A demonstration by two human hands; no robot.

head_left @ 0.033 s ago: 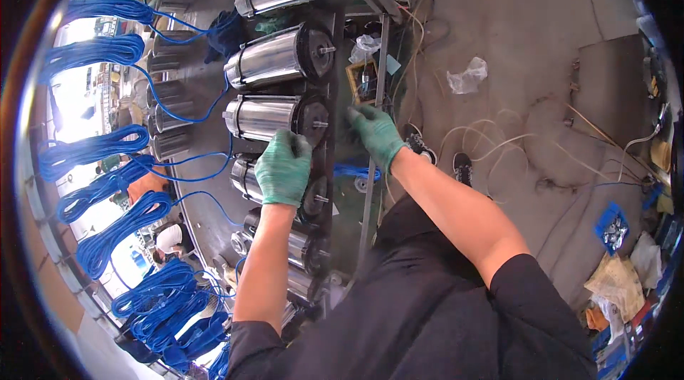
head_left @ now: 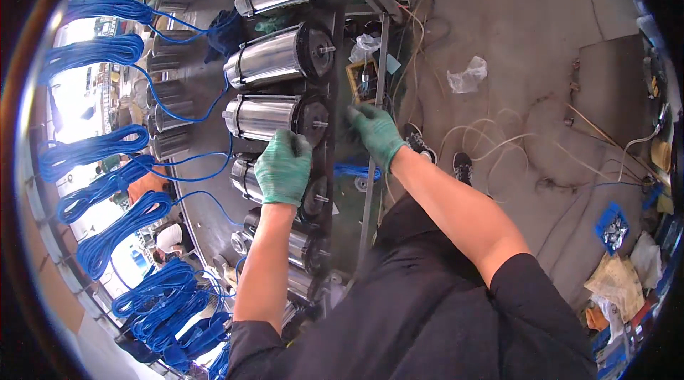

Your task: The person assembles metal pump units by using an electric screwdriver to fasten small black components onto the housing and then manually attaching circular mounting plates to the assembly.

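Note:
In a green glove, my left hand point(head_left: 283, 168) is at the lower edge of a shiny steel motor cylinder point(head_left: 263, 118) with a black end cap. Its fingers are curled inward; whatever they may grip is hidden. My right hand point(head_left: 376, 136), gloved alike, hovers off the bench edge to the right of that motor's shaft point(head_left: 320, 124). Its fingers are bent together at the tips, and I cannot make out anything in them. Below my left hand lies a similar motor point(head_left: 246, 179), partly covered; above is another one point(head_left: 267, 59).
Coiled blue cables point(head_left: 96, 52) line the left side, wired toward the motors. A metal frame bar point(head_left: 382, 59) runs along the bench. On the floor lie clear plastic point(head_left: 467, 75) and pale hoses point(head_left: 509, 139). A blue bin point(head_left: 611, 227) stands right. Another person point(head_left: 169, 239) is at lower left.

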